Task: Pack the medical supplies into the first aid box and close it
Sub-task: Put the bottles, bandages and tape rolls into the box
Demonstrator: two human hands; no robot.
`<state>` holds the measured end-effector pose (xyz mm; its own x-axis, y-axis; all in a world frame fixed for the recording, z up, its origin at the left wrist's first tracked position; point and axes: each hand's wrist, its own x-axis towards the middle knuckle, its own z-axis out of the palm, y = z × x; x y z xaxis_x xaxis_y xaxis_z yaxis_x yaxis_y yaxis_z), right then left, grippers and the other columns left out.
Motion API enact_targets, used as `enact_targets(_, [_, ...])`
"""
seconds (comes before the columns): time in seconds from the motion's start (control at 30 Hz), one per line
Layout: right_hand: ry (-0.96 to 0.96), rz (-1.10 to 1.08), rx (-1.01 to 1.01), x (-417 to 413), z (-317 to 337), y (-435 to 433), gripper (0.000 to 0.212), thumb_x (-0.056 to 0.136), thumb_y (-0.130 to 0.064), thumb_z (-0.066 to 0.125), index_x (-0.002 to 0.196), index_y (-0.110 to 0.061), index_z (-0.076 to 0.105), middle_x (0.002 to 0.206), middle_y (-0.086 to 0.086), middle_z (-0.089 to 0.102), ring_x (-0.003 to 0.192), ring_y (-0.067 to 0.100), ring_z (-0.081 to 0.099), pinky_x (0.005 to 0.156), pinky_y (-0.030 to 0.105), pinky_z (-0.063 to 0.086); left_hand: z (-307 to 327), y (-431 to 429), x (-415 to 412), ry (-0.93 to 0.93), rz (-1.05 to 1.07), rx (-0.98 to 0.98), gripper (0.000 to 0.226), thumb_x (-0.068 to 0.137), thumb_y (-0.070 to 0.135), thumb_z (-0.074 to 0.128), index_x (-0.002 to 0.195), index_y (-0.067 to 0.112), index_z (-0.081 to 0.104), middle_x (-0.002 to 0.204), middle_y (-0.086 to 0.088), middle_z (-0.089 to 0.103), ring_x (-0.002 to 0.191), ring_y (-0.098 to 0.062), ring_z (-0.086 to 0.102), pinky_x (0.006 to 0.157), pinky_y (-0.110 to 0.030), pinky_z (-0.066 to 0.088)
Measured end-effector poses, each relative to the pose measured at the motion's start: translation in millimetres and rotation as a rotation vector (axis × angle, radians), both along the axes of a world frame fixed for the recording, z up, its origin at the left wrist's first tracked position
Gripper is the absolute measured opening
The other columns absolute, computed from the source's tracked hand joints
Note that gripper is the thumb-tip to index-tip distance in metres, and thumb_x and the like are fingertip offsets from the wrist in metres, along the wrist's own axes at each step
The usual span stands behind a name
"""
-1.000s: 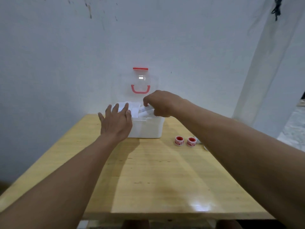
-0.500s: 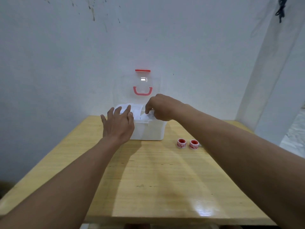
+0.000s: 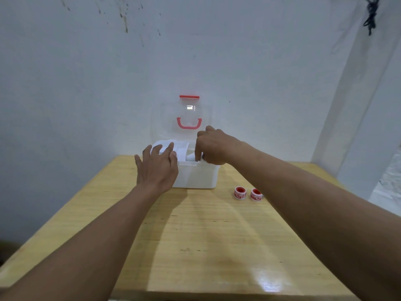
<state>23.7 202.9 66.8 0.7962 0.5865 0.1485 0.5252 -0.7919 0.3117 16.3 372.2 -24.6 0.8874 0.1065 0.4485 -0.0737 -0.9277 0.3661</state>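
Two bare hands work at the white first aid box (image 3: 196, 175), which sits at the far centre of the wooden counter (image 3: 195, 235), close to the pale wall (image 3: 86, 83). Box is open: its clear lid (image 3: 188, 118) stands upright at the far side, w/ a red handle (image 3: 189, 123) on it and a red latch (image 3: 189, 97) along its top edge.

Left hand (image 3: 157, 170) lies flat on the near-left corner of the box, fingers (image 3: 161, 149) spread and reaching over the rim onto the white supplies (image 3: 181, 149) inside. Its grip is apart, not closed on anything.

Right hand (image 3: 213, 146) is over the right part of the box, knuckles up, fingers curled down into the opening. Thumb and forefinger seem pinched on a small white item (image 3: 192, 157) just inside the near rim; prob. a roll or bottle, but it's too small and washed out to tell which. So the grip looks together on that item, w/ the rest of the fingers hidden behind the hand.

2 small red-and-white tape rolls (image 3: 248, 193) stand side by side on the counter, right of the box and a bit nearer, just beside the right forearm. Both are outside the box, not touched by either hand.
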Motion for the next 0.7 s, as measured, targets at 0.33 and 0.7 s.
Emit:
enact_targets(0.33, [0.097,-0.077,0.304,3.9,9.0,-13.5,0.027,0.090,-0.004,0.055,0.108,-0.015,0.071,0.105,-0.004,0.058,0.101,0.017,0.057,0.081,0.028,0.047,-2.9,-0.2,2.2,-0.025,-0.006,-0.017,0.052,0.101,0.040,0.019,0.150,0.033,0.034,0.152,-0.006,0.039,0.147,-0.028,0.015,0.116,-0.057,0.010])
enact_targets(0.7, [0.229,-0.255,0.393,3.1,0.3,-13.8,0.018,0.079,-0.010,0.047,0.079,-0.004,0.064,0.084,0.011,0.067,0.081,0.031,0.065,0.066,0.041,0.055,-4.4,-0.1,2.2,-0.015,0.001,-0.011,0.052,0.101,0.039,0.018,0.149,0.033,0.035,0.153,-0.006,0.038,0.147,-0.027,0.013,0.117,-0.057,0.008])
